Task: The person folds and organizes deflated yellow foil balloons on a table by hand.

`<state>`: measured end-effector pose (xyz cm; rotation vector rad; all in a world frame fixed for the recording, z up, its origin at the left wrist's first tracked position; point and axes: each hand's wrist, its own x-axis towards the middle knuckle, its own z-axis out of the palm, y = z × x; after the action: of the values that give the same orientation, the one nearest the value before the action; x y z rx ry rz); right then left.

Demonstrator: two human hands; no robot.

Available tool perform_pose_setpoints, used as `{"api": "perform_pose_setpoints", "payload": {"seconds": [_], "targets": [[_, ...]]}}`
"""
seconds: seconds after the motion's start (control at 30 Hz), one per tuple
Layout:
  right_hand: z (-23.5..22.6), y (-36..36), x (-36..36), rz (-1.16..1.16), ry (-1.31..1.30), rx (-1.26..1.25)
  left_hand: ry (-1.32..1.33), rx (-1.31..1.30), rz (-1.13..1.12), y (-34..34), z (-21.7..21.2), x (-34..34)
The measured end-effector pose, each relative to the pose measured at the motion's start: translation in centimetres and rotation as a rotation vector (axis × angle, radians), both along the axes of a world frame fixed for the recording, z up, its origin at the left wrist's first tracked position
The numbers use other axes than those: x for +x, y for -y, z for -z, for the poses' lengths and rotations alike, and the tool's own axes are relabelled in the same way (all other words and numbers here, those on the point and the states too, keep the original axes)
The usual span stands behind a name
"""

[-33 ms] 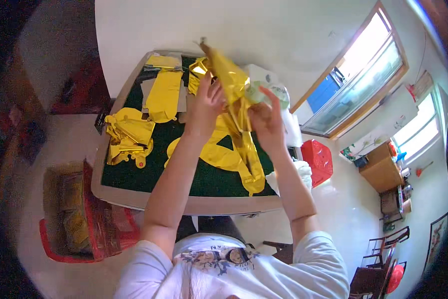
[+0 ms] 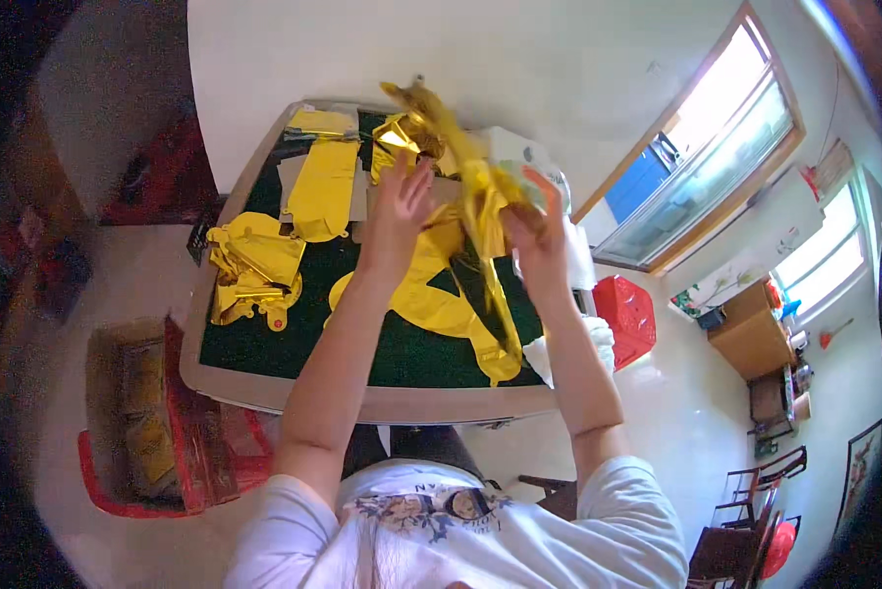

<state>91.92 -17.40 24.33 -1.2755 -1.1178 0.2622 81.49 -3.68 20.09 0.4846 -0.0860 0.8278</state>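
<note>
A long gold foil balloon (image 2: 480, 182), uninflated and smeared by motion, hangs above the table. My right hand (image 2: 539, 236) pinches it at its right side, index finger raised. Left of the foil, my left hand (image 2: 400, 206) is up with fingers apart and nothing in it. Below both hands another flat gold foil balloon (image 2: 431, 309) lies on the dark green mat (image 2: 362, 358). A shiny crumpled gold foil piece (image 2: 392, 137) sits behind my left hand. To the left are a folded heap of gold foil (image 2: 259, 265) and a long flat gold foil piece (image 2: 323, 191) on grey card.
White plastic packaging (image 2: 514, 147) and a white cloth (image 2: 588, 344) lie along the table's right side. A red stool (image 2: 622, 319) stands just beyond. On the floor at left is an open carton (image 2: 117, 393) beside a red bag (image 2: 205, 456). A wall rises behind the table.
The held foil has swung and narrowed, its lower part shifting right. My left hand has moved slightly left, away from the foil; my right hand has shifted slightly right.
</note>
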Motion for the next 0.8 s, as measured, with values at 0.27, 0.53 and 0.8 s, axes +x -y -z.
{"api": "perform_pose_setpoints", "payload": {"seconds": [0.27, 0.53, 0.8], "targets": [[13.6, -1.0, 10.7, 0.246, -0.344, -0.029, -1.498, 1.733, -0.217, -0.9, 19.2, -3.0], [27.9, -1.7, 10.9, 0.670, -0.063, -0.208, -1.754, 1.706, -0.511, -0.4, 22.5, -7.4], [24.9, -2.9, 7.9, 0.632, -0.059, -0.391, -1.757, 1.654, -0.547, -0.4, 22.6, -6.1]]}}
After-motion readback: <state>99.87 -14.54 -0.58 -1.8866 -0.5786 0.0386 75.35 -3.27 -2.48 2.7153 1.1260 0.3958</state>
